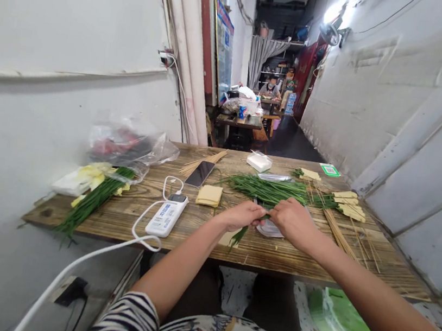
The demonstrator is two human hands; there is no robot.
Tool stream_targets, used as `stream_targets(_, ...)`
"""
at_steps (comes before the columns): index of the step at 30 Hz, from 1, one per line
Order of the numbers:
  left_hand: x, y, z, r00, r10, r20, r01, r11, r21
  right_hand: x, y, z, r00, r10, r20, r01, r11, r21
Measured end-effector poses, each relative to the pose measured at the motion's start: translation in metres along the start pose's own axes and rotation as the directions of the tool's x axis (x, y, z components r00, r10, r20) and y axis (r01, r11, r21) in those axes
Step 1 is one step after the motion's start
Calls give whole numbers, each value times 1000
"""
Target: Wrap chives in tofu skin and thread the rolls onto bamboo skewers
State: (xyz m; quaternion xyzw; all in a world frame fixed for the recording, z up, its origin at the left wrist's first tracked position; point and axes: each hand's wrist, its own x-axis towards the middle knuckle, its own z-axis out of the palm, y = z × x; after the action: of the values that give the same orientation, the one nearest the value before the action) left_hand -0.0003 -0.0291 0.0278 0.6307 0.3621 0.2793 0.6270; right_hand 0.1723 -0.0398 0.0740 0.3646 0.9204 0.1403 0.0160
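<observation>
Near the front middle of the table, my left hand [243, 216] is closed round a small bunch of chives [238, 237], whose leaf ends hang below it. My right hand [290, 220] meets it fingertip to fingertip, pinching the other end of the bunch; the fingers hide most of the grip. Just behind my hands lies a big pile of chives [269, 189] on a tray. Under the right hand is a clear plastic container [270, 229]. A pale yellow tofu-skin sheet [228, 238] lies below my left hand, and a stack of such sheets [209, 195] sits to the left.
On the right lie loose bamboo skewers [338, 234] and skewered tofu-skin rolls [349, 204]. Leftward are a white power bank [166, 216] with a cable, a phone [200, 173], more skewers [216, 158] and another chive bunch [95, 200]. A white box [259, 161] stands at the back.
</observation>
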Motion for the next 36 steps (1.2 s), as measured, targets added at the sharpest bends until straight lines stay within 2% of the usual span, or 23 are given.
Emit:
stream_targets(2, -2, -2, -1, 998, 60, -23, -59, 997, 45, 0, 3, 2, 999, 41, -13, -41, 999, 25)
stream_targets(4, -5, -4, -2, 991, 119, -66, -108, 982, 155, -1, 5, 5, 996, 91, -20, -90, 994, 57)
stream_targets(8, -11, -4, -5, 966, 197, -167, -117, 910, 399, -3, 2, 11, 983, 171, -70, -163, 980, 112)
stream_targets(13, -18, 3, -13, 954, 262, -148, -118, 777, 618, -3, -1, 16, 958, 253, -134, -230, 959, 165)
stream_targets(18, -21, 8, -22, 927, 281, -248, -61, 767, 639, -2, -4, 27, 931, 317, -179, -261, 924, 280)
stream_targets(21, -16, 0, -17, 894, 246, -374, -26, 864, 503, 0, -10, 37, 894, 403, -199, -294, 859, 420)
stream_targets(23, -9, -9, -9, 854, 206, -478, -59, 951, 305, 3, -17, 43, 859, 475, -193, -315, 785, 533)
stream_targets(26, 0, -24, 2, 797, 220, -563, -189, 975, 113, 11, -31, 53, 802, 582, -134, -305, 592, 745)
stream_targets(29, 5, -30, 8, 718, 315, -621, -248, 949, 195, 22, -47, 63, 754, 653, -73, -193, 327, 925)
stream_targets(31, 5, -28, 10, 690, 366, -625, -256, 930, 262, 31, -57, 69, 708, 704, -50, -114, 185, 976)
stream_targets(34, 4, -20, 13, 711, 384, -590, -269, 923, 276, 41, -69, 75, 632, 775, -10, -33, 40, 999)
stream_targets(36, 2, -14, 13, 728, 417, -544, -243, 899, 364, 45, -74, 77, 594, 805, 0, -3, 2, 1000)
